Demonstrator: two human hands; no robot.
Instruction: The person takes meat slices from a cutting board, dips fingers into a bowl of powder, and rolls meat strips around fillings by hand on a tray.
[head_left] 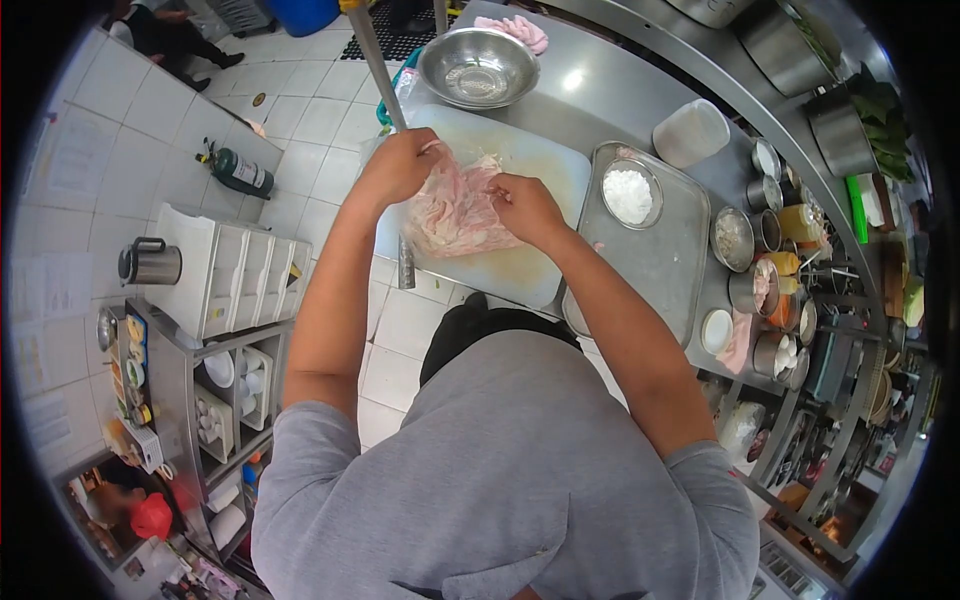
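A clear plastic bag of pale pink raw meat [455,218] lies over the front left part of the white cutting board [550,180]. My left hand [400,165] is closed on the upper left of the bag. At the bag's right side, my right hand [528,208] has its fingers pinched together on the plastic. Some pale meat shows between the two hands; the bag's opening is hard to make out. Behind the board stands a steel bowl [478,72] with nothing visible in it.
Right of the board, a metal tray [650,275] bears a bowl of white powder [630,193]. A white plastic container [692,133] stands behind it. Several small containers line the right side. A metal post [375,60] rises at the table's left edge. A pink cloth [515,32] lies at the back.
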